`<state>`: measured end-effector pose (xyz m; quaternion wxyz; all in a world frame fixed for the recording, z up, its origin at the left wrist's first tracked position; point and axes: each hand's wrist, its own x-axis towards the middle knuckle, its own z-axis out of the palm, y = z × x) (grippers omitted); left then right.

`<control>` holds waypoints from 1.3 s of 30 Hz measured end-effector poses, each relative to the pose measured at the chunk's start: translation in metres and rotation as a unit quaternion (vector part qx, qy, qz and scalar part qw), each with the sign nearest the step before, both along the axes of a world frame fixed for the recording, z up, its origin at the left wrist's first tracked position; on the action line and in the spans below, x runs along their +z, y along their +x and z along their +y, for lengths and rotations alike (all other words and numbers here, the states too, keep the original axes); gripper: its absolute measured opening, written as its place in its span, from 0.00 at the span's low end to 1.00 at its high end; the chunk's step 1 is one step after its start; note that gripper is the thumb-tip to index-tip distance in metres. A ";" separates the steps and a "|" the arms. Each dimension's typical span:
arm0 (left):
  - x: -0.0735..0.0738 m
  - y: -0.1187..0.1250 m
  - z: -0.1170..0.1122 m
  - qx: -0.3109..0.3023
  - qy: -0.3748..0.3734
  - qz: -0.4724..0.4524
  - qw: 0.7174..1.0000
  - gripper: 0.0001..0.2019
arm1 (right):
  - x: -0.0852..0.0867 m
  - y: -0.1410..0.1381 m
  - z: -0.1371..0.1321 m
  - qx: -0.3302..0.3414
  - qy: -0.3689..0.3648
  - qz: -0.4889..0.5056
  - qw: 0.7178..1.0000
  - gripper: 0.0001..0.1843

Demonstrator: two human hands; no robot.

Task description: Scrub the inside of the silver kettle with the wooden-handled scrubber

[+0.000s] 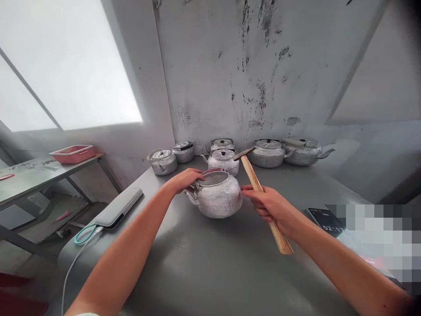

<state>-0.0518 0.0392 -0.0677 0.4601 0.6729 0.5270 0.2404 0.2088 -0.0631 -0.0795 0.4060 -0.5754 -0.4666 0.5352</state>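
Observation:
A lidless silver kettle (220,199) with a dented, hammered-looking surface is in front of me at the middle of the grey table. My left hand (188,179) grips its rim on the spout side, thumb at the opening. A red-and-dark wrapped handle shows behind the rim. My right hand (268,202) is closed around the wooden shaft of a hammer (252,173), its dark metal head up and pointing left. The hand is close to the kettle's right side; whether the fingertips touch it I cannot tell.
Several lidded kettles (163,162) stand along the wall at the back of the table (197,263). A power bank (120,208) with a cable lies at the left edge, and a phone (324,221) at the right. A pink basket (73,154) sits on a side table.

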 end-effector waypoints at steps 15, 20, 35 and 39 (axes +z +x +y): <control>0.001 -0.001 -0.002 -0.020 -0.122 -0.078 0.989 0.09 | -0.006 0.006 0.006 -0.003 0.017 0.028 0.999 0.15; 0.007 -0.001 -0.008 -0.011 -0.132 -0.101 0.986 0.06 | -0.004 0.005 0.004 -0.006 0.016 0.031 0.999 0.14; -0.001 -0.002 -0.003 -0.023 -0.121 -0.114 0.986 0.05 | -0.004 0.006 0.003 -0.001 0.030 0.050 0.998 0.18; -0.003 -0.004 -0.002 -0.014 -0.093 -0.079 0.992 0.07 | -0.004 0.006 0.003 0.003 0.032 0.053 0.998 0.16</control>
